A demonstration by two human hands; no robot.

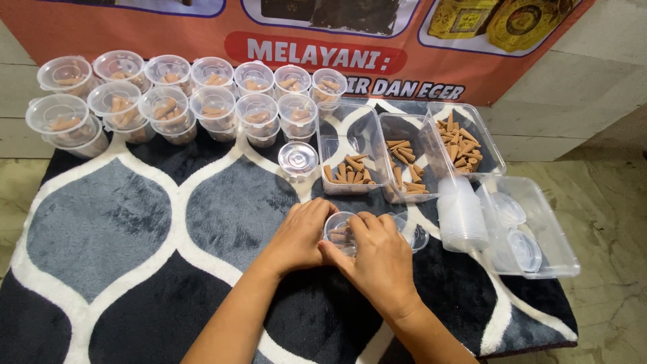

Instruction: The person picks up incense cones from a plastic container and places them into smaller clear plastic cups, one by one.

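Cups of clear thin plastic with snapped-on lids, each holding a few brown cone-shaped sticks, stand in two crowded rows at the far left of the grey, black and white patterned plush mat. Nearer the middle, a single lidded clear cup stands alone, well apart from the hands. Below it the left hand and the right hand close together around a small clear plastic cup with brown cones inside, fingers curled on its rim from both sides. It looks light, thin-walled and a little slippery, likely to buckle if squeezed, so the stiffer rim seems the best place to hold. Just beside the right hand lies a loose clear lid. Beyond the hands sit three clear rectangular plastic trays of loose brown cones, close enough to be knocked by a reach forward. Further right lie a stack of empty clear cups on its side and a clear tray of spare lids.
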